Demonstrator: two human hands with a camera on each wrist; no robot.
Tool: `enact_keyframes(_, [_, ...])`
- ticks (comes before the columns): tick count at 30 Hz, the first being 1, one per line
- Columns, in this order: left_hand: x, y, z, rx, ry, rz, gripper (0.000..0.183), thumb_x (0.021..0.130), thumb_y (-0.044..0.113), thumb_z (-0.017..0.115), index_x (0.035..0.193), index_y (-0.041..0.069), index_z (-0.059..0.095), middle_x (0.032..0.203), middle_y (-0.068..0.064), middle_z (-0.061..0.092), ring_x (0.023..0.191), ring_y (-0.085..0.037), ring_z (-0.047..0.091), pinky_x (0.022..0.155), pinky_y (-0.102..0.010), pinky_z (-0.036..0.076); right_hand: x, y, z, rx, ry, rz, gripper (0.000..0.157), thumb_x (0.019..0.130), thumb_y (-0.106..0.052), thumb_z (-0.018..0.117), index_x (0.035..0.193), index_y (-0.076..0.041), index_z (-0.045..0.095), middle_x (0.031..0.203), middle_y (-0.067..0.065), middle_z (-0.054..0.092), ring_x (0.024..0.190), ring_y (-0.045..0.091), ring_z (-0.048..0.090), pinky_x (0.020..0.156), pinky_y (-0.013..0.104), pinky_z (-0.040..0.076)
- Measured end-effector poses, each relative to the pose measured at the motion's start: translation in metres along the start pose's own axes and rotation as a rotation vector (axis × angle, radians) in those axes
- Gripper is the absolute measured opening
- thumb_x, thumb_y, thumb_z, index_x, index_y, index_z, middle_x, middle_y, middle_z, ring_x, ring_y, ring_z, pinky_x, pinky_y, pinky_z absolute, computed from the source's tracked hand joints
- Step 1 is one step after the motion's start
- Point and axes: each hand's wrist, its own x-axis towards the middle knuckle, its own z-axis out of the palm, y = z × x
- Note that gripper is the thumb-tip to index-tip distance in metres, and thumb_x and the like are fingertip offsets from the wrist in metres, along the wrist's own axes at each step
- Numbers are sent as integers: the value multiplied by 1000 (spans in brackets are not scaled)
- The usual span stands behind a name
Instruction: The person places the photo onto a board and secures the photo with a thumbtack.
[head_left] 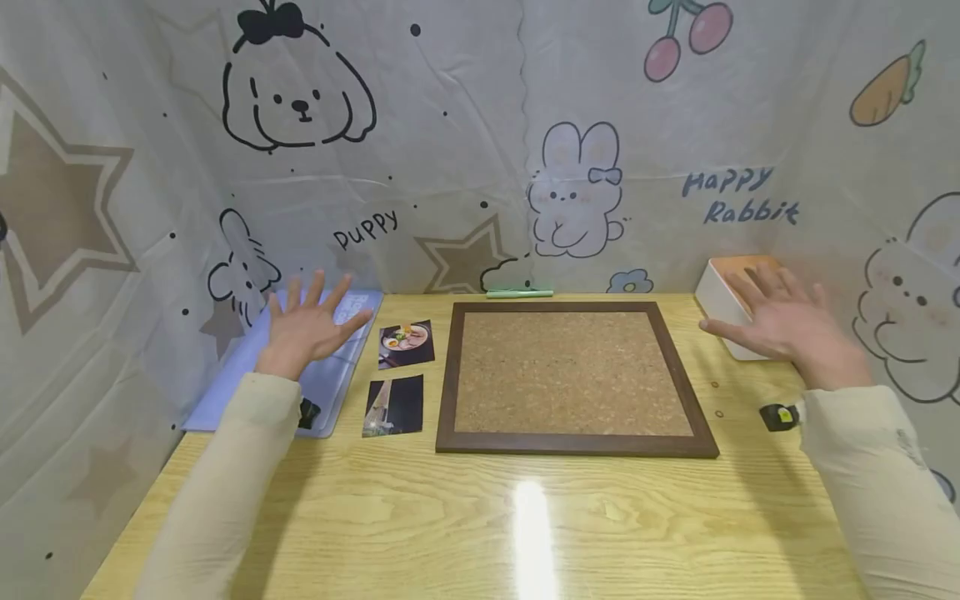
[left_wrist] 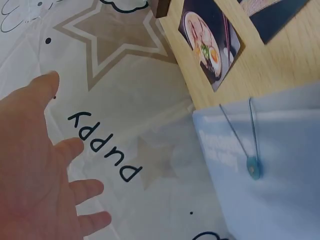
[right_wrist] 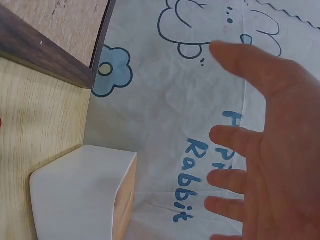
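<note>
My left hand (head_left: pixel 307 333), fingers spread, is held up over the pale blue folder (head_left: pixel 341 375), and nothing is in it. A cord and a round button (left_wrist: pixel 253 167) fasten the folder in the left wrist view. On the other side, my right hand (head_left: pixel 791 321) is raised in front of the white box with an orange-brown top (head_left: pixel 738 333), its fingers also spread and holding nothing. Between the hands lies a cork board (head_left: pixel 570 375) in a dark brown wooden frame. Left of it are two photos: a bowl of food (head_left: pixel 406 344) above a dark scene with a light tower-like shape (head_left: pixel 393 406).
A green pen (head_left: pixel 520 293) lies behind the board at the table's back edge. Two small rings (head_left: pixel 719 414) sit on the wooden table (head_left: pixel 420 525) right of the board. A printed curtain (head_left: pixel 450 150) stands close around the back and sides.
</note>
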Motion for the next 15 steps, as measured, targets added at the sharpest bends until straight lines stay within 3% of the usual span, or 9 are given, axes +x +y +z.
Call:
enact_keyframes(5, [6,3,6,-55,-6,17,85,97,74,24,163,24,7,167,-23,5,150,-54,5,115,-75,4,0,1,-1,36,2,-45,96,95,-69,44,161,-11,6,162,33,6,144,60,10,110,77,9])
enact_keyframes(9, [10,8,10,-88,29,42,78,101,64,33,161,16,21,163,-25,23,146,-53,22,115,-71,20,0,3,-1,82,-9,-73,87,98,-58,49,158,-2,19,160,35,13,139,61,21,109,74,20])
enact_keyframes(15, [13,13,26,-261,64,72,61,103,45,47,149,5,45,151,-25,45,137,-47,43,112,-61,36,-3,7,7,114,-22,-76,67,102,-46,49,148,1,37,140,36,49,120,57,50,95,70,40])
